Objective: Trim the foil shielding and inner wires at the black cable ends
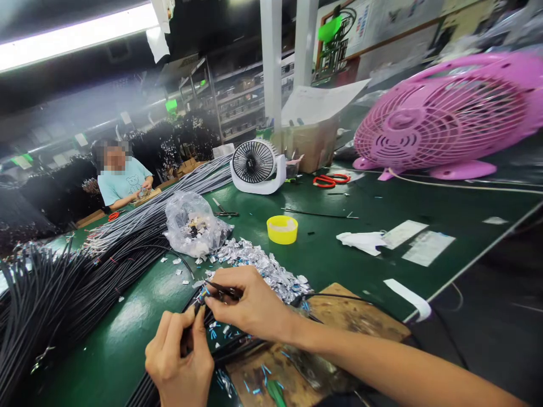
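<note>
My left hand [180, 353] pinches a black cable near its end, where small coloured wires [204, 293] show. Just above it, my right hand [250, 302] is closed on a slim, dark, pointed tool [224, 290]; its exact kind is partly hidden by the fingers. The tool's tip lies close to the coloured wires. Under and behind my hands are a heap of torn silver foil scraps [265, 268], small blue clippings, and more black cables. A worn wooden board [350, 314] lies below my right forearm.
A thick bundle of black cables [97, 282] runs along the left. Beyond my hands stand a plastic bag [189, 223] of scraps, a yellow tub [282, 230] and a white fan [258, 169]. Red-handled scissors [331, 180] and a pink fan [441, 116] are at right; a person [123, 181] sits across.
</note>
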The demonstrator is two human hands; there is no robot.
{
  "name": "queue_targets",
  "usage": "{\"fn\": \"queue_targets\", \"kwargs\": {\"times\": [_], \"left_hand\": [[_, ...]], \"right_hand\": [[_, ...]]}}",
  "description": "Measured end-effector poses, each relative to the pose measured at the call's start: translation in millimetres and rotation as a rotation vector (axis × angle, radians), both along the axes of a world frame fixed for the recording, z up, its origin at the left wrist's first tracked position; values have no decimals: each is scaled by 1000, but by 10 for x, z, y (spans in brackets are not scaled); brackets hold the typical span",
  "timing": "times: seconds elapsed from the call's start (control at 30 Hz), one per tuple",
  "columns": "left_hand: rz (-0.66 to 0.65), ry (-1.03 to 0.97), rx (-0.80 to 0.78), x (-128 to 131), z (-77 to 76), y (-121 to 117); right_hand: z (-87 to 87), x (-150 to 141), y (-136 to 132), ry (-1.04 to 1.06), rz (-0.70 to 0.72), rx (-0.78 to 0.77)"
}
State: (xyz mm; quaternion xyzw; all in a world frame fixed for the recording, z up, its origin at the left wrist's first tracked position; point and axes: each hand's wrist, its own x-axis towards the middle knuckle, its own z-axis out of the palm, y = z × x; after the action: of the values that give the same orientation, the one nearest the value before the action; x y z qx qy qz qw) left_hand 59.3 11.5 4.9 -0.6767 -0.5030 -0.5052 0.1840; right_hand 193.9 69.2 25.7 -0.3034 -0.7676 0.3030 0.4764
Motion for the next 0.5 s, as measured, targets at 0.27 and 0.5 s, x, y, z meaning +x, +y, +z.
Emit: {"fn": "queue_targets", "kwargs": {"times": [0.27, 0.5], "left_hand": [[-29, 15, 22, -27, -45, 18], [-27, -27, -12, -43, -67, 19]], "right_hand": [[52, 7, -5, 17, -39, -26], [26, 6, -9, 28, -8, 10]]}}
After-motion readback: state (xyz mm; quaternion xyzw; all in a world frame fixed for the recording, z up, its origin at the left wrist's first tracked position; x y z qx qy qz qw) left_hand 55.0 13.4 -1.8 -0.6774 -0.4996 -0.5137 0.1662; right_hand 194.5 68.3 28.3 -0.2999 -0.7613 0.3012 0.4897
